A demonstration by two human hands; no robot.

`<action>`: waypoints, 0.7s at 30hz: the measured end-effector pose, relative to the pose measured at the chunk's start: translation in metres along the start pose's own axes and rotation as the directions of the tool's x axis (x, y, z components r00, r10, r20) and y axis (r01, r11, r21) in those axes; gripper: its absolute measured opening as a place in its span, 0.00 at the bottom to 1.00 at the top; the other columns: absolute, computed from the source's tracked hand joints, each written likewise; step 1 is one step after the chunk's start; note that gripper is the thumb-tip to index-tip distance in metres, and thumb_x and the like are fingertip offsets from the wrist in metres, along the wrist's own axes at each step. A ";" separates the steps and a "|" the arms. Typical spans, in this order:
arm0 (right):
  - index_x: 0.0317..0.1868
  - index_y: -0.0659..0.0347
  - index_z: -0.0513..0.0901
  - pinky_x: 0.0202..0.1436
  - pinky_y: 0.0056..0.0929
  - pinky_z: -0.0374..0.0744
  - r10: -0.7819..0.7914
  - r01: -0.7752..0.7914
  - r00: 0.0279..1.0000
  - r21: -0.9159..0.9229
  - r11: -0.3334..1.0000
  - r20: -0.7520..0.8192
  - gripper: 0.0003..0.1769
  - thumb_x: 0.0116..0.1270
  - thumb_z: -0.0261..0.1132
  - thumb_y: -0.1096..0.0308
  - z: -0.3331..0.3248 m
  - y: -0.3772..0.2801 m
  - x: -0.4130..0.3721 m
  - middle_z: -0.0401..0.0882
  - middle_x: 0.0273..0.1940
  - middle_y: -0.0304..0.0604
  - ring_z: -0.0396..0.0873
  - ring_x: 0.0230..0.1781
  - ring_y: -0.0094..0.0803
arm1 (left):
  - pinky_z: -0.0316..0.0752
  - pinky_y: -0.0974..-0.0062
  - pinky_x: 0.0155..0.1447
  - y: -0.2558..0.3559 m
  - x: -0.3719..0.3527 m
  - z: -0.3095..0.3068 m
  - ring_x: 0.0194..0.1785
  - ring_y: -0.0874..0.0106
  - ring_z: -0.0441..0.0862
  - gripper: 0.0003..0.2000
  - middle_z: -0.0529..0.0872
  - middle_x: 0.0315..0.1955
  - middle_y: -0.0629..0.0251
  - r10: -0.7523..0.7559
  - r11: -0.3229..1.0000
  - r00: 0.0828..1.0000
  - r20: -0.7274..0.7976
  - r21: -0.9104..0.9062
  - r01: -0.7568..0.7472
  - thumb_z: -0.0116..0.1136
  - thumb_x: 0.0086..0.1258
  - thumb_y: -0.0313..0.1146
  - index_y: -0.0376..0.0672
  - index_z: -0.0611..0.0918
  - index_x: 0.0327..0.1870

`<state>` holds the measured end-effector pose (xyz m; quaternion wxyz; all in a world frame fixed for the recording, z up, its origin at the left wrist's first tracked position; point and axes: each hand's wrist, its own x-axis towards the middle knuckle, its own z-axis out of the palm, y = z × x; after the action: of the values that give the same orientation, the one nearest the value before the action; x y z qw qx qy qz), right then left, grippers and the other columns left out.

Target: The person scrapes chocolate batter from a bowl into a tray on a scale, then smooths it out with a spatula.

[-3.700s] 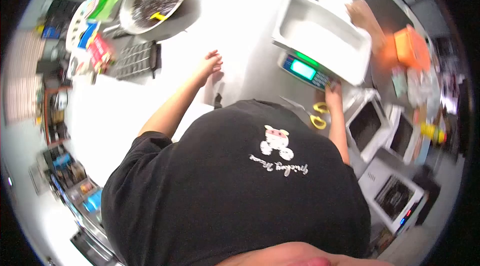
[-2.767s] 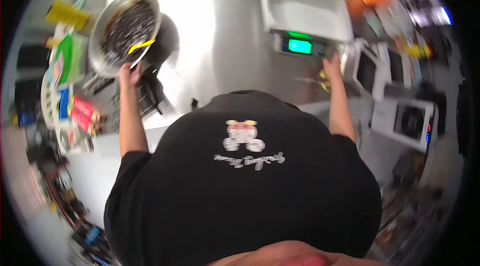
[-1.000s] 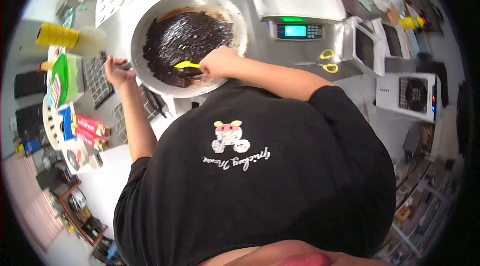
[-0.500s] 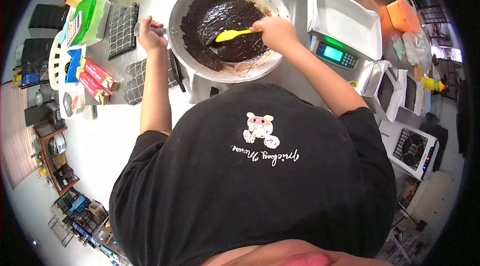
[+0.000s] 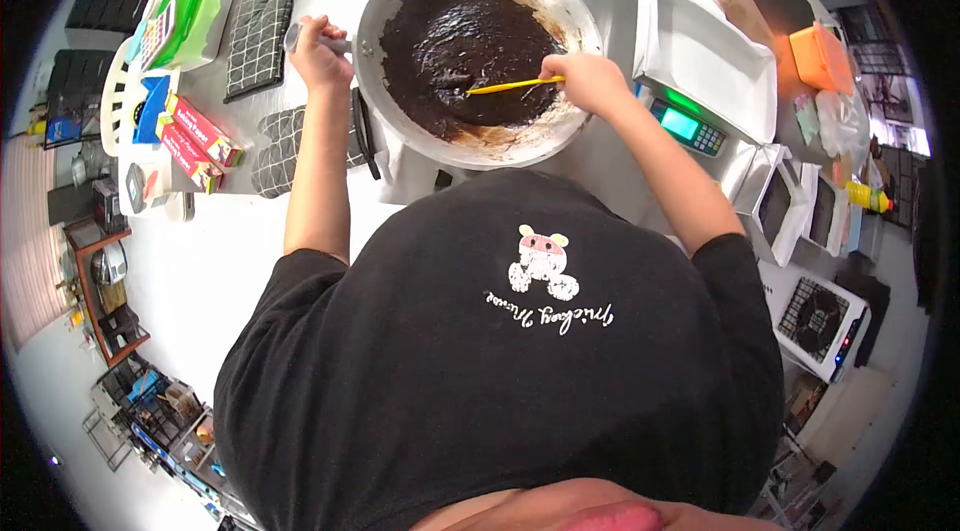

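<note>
A large metal pan holds thick, glossy dark brown batter, smeared up its right and lower walls. My left hand is closed around the pan's grey handle on the left side. Over the pan's right rim, my right hand grips a yellow spatula. Its blade is turned edge-on, with the tip in the batter near the middle of the pan.
Right of the pan, a paper-lined tray rests on a lit digital scale. Lined tins stand nearer me. On the left lie checked oven mitts, baking paper boxes and a green-lidded container.
The spatula has turned from showing its flat blade to edge-on, and its tip has shifted within the batter. My left hand keeps its hold on the handle. The whole view has shifted slightly.
</note>
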<state>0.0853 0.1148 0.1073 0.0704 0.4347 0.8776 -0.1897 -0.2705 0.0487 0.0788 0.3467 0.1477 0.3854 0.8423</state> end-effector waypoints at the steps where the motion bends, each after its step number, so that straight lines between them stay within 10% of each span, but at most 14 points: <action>1: 0.39 0.43 0.83 0.40 0.38 0.77 -0.063 0.063 0.998 -0.032 0.997 0.000 0.13 0.56 0.58 0.70 -0.003 0.005 0.011 0.83 0.36 0.39 0.81 0.40 0.39 | 0.69 0.76 0.29 0.002 -0.002 0.006 0.20 0.74 0.70 0.07 0.70 0.16 0.69 0.003 1.000 1.000 0.002 0.017 -0.004 0.57 0.54 0.22 0.43 0.71 0.25; 8: 0.33 0.46 0.84 0.38 0.38 0.77 -0.334 0.312 0.939 -0.211 0.926 -0.079 0.10 0.52 0.61 0.71 -0.087 -0.037 0.068 0.82 0.34 0.38 0.81 0.39 0.38 | 0.71 0.75 0.28 0.008 0.000 0.026 0.20 0.73 0.71 0.06 0.71 0.17 0.67 0.003 0.996 0.999 0.039 0.091 -0.007 0.56 0.55 0.21 0.42 0.72 0.25; 15: 0.22 0.50 0.83 0.35 0.35 0.78 -0.804 0.734 0.574 -0.531 0.422 0.154 0.02 0.49 0.64 0.67 -0.111 -0.148 0.062 0.82 0.25 0.37 0.82 0.31 0.36 | 0.70 0.74 0.32 0.008 0.008 0.040 0.22 0.74 0.71 0.07 0.71 0.18 0.69 0.010 0.986 0.993 0.114 0.163 -0.029 0.58 0.55 0.23 0.43 0.71 0.24; 21: 0.21 0.54 0.84 0.33 0.36 0.80 -0.854 0.742 0.496 -0.586 0.324 0.157 0.02 0.46 0.65 0.67 -0.105 -0.186 0.088 0.83 0.25 0.43 0.83 0.30 0.40 | 0.70 0.77 0.27 0.013 0.002 0.053 0.19 0.75 0.71 0.07 0.73 0.16 0.67 0.071 0.969 0.992 0.104 0.228 -0.093 0.57 0.53 0.22 0.42 0.72 0.20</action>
<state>-0.1106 0.1185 0.2285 0.0174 -0.0861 0.9888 0.1210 -0.2508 0.0729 0.1239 0.3098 0.2433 0.4580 0.7969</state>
